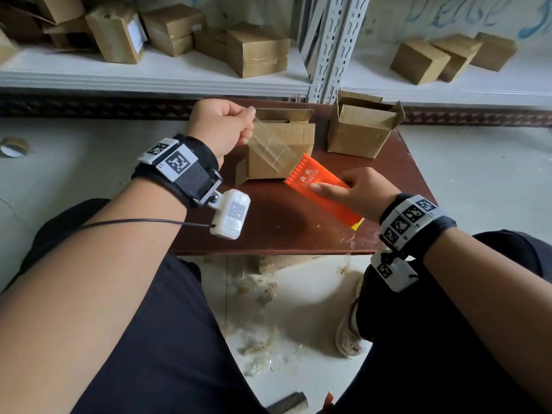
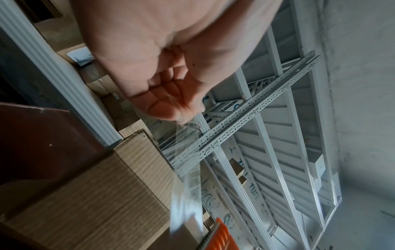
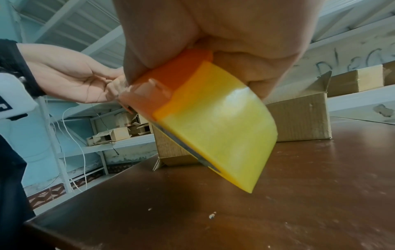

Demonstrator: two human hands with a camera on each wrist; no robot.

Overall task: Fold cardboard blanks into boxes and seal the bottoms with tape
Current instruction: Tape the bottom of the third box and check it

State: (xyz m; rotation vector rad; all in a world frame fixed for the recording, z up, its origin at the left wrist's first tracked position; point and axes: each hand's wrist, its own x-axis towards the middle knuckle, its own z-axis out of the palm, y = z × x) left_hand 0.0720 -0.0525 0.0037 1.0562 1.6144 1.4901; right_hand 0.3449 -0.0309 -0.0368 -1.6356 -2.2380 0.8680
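A folded cardboard box (image 1: 283, 135) stands on the brown table (image 1: 268, 222), its flaps open at the far side. My left hand (image 1: 221, 127) pinches the free end of a clear tape strip (image 1: 271, 147) above the box. The strip (image 2: 188, 169) runs down to an orange tape dispenser (image 1: 316, 186), which my right hand (image 1: 361, 195) grips by its body just in front of the box. In the right wrist view the dispenser (image 3: 192, 104) shows its yellow tape roll and hovers above the tabletop (image 3: 235, 211).
A second open box (image 1: 361, 127) stands at the table's far right. Finished boxes (image 1: 257, 49) sit on the white shelf behind. A tape roll (image 1: 13, 146) lies on the floor at left. Tape scraps (image 1: 263, 294) litter the floor between my knees.
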